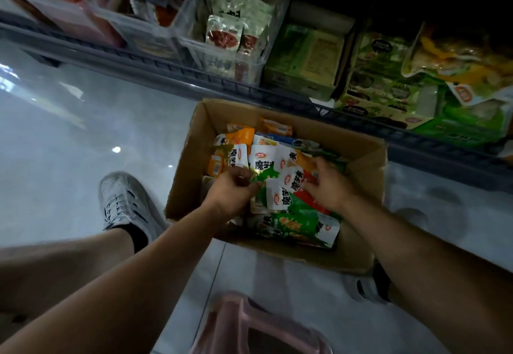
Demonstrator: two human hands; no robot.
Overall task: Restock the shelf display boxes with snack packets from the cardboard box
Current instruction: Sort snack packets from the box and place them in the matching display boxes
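An open cardboard box [191,143] stands on the floor below the bottom shelf, filled with several snack packets [299,220] in green, orange and white. Both hands are inside it. My left hand [233,190] pinches the edge of a green packet [263,176] near the box's middle. My right hand [329,184] grips a bundle of white and red packets [294,181] on the right side of the pile. On the shelf, green display boxes [385,95] at the right hold similar packets.
A clear plastic bin [194,18] with white and red packets sits on the shelf above the box, beside a green carton [305,59]. The shelf's grey rail [172,76] runs diagonally. My shoe [125,204] is left of the box; a pink stool [249,326] is below.
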